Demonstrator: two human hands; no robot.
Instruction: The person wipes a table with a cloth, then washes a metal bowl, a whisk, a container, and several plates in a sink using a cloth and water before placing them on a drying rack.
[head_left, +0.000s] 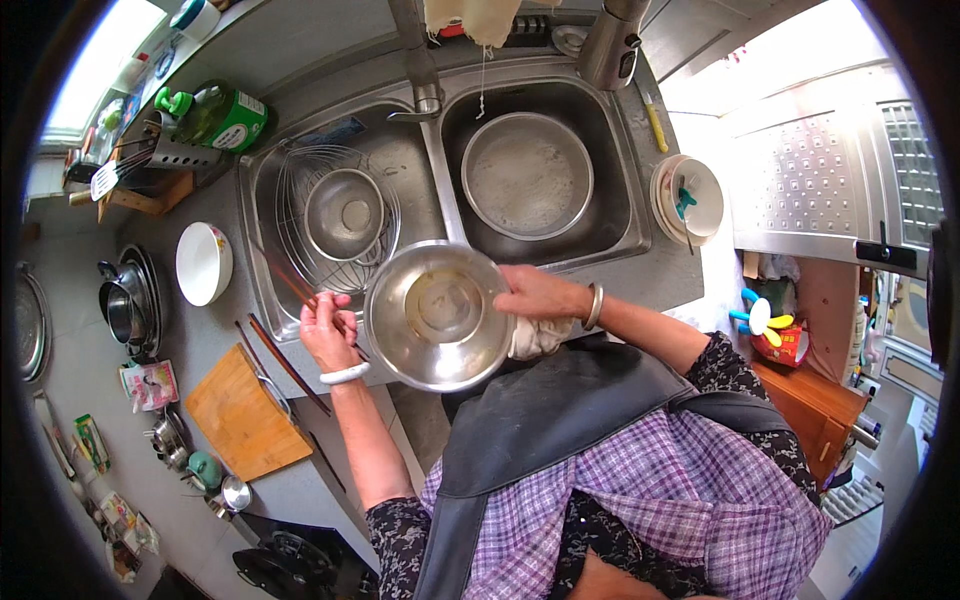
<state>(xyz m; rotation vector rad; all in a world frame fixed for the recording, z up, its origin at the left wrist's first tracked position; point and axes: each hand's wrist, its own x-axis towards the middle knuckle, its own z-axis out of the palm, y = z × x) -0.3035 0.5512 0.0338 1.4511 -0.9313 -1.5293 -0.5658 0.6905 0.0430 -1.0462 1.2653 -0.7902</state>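
My left hand (330, 330) grips a pair of brown chopsticks (291, 282) slanting over the left sink basin's front edge. With my right hand (544, 292) I hold the rim of a stainless steel mixing bowl (491, 360) in front of the sink. Its inside faces up, and a yellowish residue shows around the bottom. A pale cloth (541, 339) hangs below my right hand; whether I hold it is unclear. In the left basin (420, 161), a small metal strainer (346, 214) sits in a wire basket (289, 217). A large metal basin (529, 176) rests in the right sink basin (619, 187).
A faucet (426, 90) rises between the basins. Stacked bowls (705, 210) and a yellow-handled knife (657, 127) lie on the right. Leftward are a white bowl (204, 264), a green soap bottle (217, 116), more chopsticks (289, 364) and a wooden cutting board (244, 420).
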